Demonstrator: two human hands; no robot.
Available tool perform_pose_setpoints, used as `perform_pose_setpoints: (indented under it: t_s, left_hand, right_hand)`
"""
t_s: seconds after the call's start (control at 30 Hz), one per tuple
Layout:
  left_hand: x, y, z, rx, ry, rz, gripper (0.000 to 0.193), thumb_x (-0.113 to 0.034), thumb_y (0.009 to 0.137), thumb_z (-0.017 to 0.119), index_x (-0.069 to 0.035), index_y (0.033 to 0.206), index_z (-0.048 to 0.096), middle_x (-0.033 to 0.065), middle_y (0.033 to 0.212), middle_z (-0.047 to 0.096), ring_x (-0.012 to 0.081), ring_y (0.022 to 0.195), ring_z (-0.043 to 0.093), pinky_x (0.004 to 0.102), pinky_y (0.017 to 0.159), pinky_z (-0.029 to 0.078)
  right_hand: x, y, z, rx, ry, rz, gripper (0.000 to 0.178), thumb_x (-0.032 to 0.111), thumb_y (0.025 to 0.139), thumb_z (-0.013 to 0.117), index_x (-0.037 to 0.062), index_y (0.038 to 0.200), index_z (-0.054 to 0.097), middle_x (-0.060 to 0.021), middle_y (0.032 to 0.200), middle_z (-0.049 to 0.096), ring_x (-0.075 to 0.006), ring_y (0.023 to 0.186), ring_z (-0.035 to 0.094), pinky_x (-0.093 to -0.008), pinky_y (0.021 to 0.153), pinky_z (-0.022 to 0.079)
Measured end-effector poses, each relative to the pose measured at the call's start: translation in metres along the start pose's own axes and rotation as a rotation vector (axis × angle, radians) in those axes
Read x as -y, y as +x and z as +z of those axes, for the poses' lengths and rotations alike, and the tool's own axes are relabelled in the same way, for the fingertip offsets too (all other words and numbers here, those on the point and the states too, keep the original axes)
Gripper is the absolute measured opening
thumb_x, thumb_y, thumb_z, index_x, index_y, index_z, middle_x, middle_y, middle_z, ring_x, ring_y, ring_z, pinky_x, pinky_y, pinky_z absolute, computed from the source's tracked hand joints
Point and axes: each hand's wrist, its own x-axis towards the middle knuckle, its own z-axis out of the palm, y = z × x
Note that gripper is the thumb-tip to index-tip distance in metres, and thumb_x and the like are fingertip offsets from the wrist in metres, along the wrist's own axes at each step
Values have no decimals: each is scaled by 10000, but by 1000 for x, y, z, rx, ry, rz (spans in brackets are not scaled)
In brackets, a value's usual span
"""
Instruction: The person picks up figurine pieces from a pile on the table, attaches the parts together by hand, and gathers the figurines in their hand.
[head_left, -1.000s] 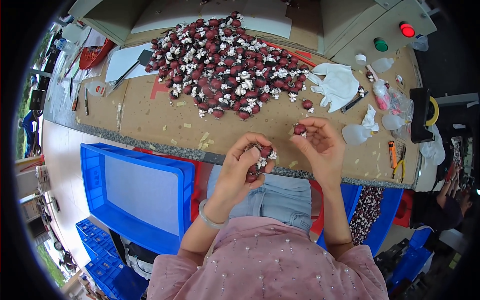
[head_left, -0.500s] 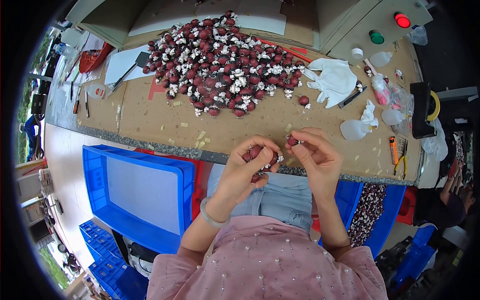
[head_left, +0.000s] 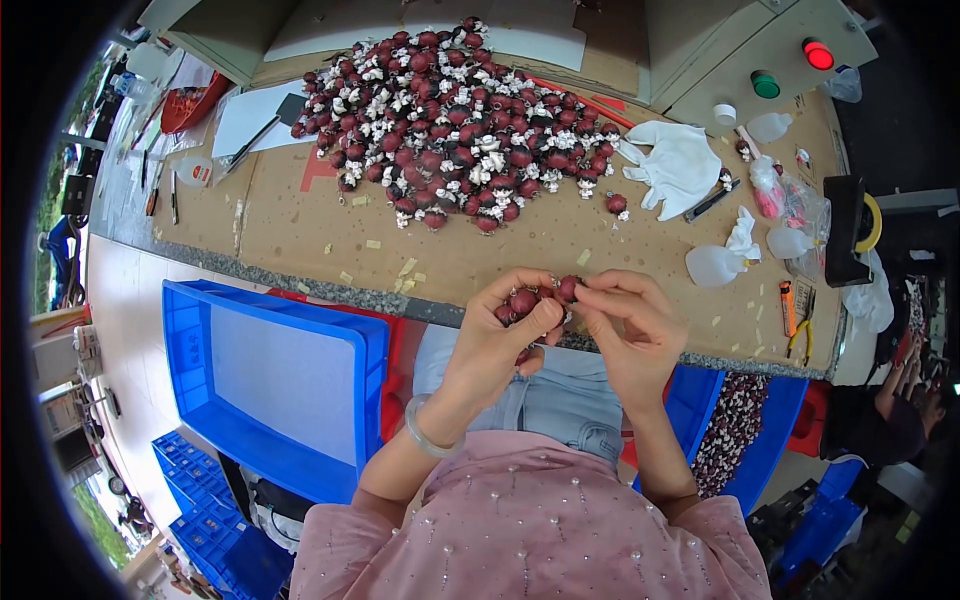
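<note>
Several small figurine charms (head_left: 523,301) with round dark-red heads and white bodies are gathered in my left hand (head_left: 483,350), its fingers curled round them. My right hand (head_left: 640,330) pinches one such figurine charm (head_left: 569,289) between thumb and fingertips, right beside the left hand's bunch. Both hands are over the table's near edge, above my lap. Beyond them on the table lies a large pile of the same figurines (head_left: 430,155). One loose figurine (head_left: 616,204) lies apart at the pile's right.
A white glove (head_left: 672,170), a squeeze bottle (head_left: 712,263), an orange cutter (head_left: 788,308) and yellow-handled pliers (head_left: 799,338) lie to the right. Below the table's left side is a blue crate (head_left: 372,400); another blue bin (head_left: 778,430) at right holds many figurines. Yellowish scraps dot the tabletop.
My right hand has moved slightly left, bringing its figurine against the bunch in my left hand. That figurine is now turned with its red head showing. The view has shifted slightly.
</note>
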Motion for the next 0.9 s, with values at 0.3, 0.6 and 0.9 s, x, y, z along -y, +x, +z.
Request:
perform_pose_setpoints:
  t_s: [0.3, 0.6, 0.9]
  left_hand:
    - [-3, 0, -8, -26, 233, 209, 222, -38, 869, 636, -13, 1088, 610, 2, 799, 584, 18, 527, 435, 176, 391, 307]
    - [-3, -1, -12, -17, 247, 280, 236, -29, 881, 610, -22, 1117, 592, 16, 776, 575, 12, 502, 415, 177, 387, 293]
    - [-5, 7, -21, 230, -217, 148, 238, -142, 944, 467, -27, 1153, 478, 165, 1052, 564, 172, 757, 598, 184, 364, 391]
  right_hand:
    - [-10, 15, -8, -15, -44, 53, 268, -75, 788, 613, 1, 1040, 662, -142, 1044, 634, -217, 929, 630, -321, 811, 508]
    - [-33, 59, -10, -70, -632, 23, 339, 18, 764, 701, 7, 1090, 610, -114, 939, 628, -227, 820, 621, -317, 765, 495]
    - [-13, 23, -11, -58, 193, 300, 384, -113, 732, 700, -49, 1095, 591, -82, 974, 625, -128, 899, 603, -254, 825, 501]
